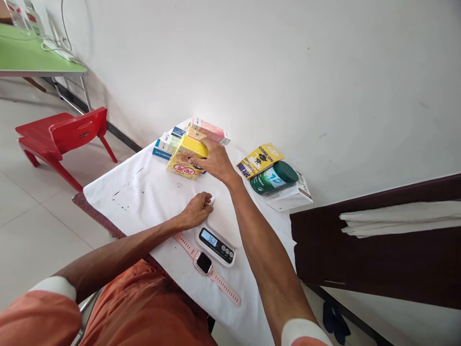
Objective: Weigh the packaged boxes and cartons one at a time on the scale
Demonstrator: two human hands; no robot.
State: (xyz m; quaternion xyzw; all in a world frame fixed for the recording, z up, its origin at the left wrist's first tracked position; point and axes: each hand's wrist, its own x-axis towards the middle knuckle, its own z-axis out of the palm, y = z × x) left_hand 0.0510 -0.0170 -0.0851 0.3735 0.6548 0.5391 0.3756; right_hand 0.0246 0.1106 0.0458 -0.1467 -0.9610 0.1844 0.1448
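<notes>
My right hand (212, 161) grips a yellow box (187, 156) by its right side, among several small boxes at the back of the white-covered table (133, 192). Near the table's middle my left hand (197, 210) has its fingers curled at the left edge of a white sheet or tray on the scale; what it holds, if anything, is too small to tell. The white digital scale (218, 245) has a lit display that seems to read 362. Just in front of the scale lies a pink-strapped smartwatch (204, 263), face up.
Behind the yellow box are a pink box (209, 129) and blue-and-white boxes (163, 148). At the right stand a yellow packet (261, 159), a green canister (275, 178) and a white box (291, 194). A red chair (77, 137) is beyond the table's left side.
</notes>
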